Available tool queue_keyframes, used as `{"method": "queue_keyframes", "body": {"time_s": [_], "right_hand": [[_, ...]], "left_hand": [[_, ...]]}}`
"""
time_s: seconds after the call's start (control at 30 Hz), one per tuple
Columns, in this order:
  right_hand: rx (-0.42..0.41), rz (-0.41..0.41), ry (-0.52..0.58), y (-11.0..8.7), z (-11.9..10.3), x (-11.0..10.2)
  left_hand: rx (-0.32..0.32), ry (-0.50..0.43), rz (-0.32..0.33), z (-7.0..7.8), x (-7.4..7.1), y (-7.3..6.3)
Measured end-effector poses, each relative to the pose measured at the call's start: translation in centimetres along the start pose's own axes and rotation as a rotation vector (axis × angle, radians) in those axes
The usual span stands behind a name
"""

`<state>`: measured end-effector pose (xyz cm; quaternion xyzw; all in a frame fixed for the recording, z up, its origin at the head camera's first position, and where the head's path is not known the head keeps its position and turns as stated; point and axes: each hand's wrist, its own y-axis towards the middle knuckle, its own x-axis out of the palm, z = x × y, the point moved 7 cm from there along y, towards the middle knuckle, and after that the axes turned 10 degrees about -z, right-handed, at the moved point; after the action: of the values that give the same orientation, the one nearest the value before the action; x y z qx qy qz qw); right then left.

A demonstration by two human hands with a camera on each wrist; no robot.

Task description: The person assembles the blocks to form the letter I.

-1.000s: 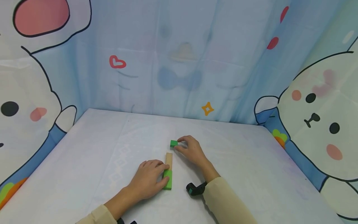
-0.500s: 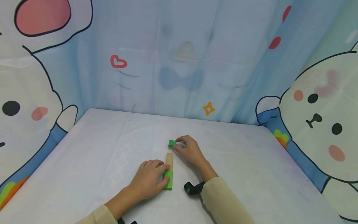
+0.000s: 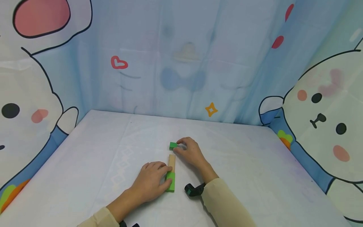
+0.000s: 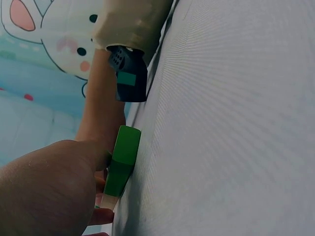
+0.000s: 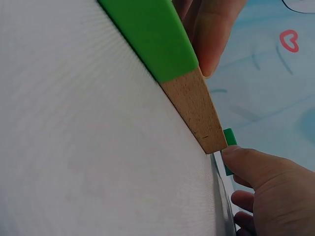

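In the head view, a light green block (image 3: 172,176) and a plain wooden block (image 3: 171,160) lie end to end in a line. My left hand (image 3: 151,181) rests along their left side, thumb on the green block and index fingertip near the joint. The right wrist view shows the green block (image 5: 152,39) meeting the wood-coloured block (image 5: 194,110) squarely. Beyond the wooden block's far end, my right hand (image 3: 190,152) pinches a small, darker green block (image 3: 172,145) by its right end between thumb and index finger. A gap separates it from the row in the head view.
A white cloth covers the table (image 3: 244,157). Behind it hangs a blue curtain (image 3: 141,78) printed with cartoon animals. A black wrist camera (image 3: 194,190) juts from the right sleeve, beside the row of blocks.
My right hand has slid slightly left with the small green block, so it sits more nearly in line with the row. The left hand and its two blocks have stayed in place.
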<state>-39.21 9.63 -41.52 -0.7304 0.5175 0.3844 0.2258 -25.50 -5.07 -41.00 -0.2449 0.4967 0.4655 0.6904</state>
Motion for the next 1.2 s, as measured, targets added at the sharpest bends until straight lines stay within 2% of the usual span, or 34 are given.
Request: {"method": "queue_keyframes", "body": {"time_s": [0.5, 0.9, 1.2], "right_hand": [[0.012, -0.004, -0.110, 0.07, -0.04, 0.61], [0.025, -0.008, -0.102, 0.22, -0.05, 0.54], [0.015, -0.019, -0.109, 0.07, -0.17, 0.52]], "left_hand": [[-0.006, -0.005, -0.009, -0.14, 0.11, -0.02], [-0.004, 0.002, 0.011, -0.07, -0.04, -0.01], [-0.010, -0.028, 0.004, -0.12, 0.01, 0.01]]}}
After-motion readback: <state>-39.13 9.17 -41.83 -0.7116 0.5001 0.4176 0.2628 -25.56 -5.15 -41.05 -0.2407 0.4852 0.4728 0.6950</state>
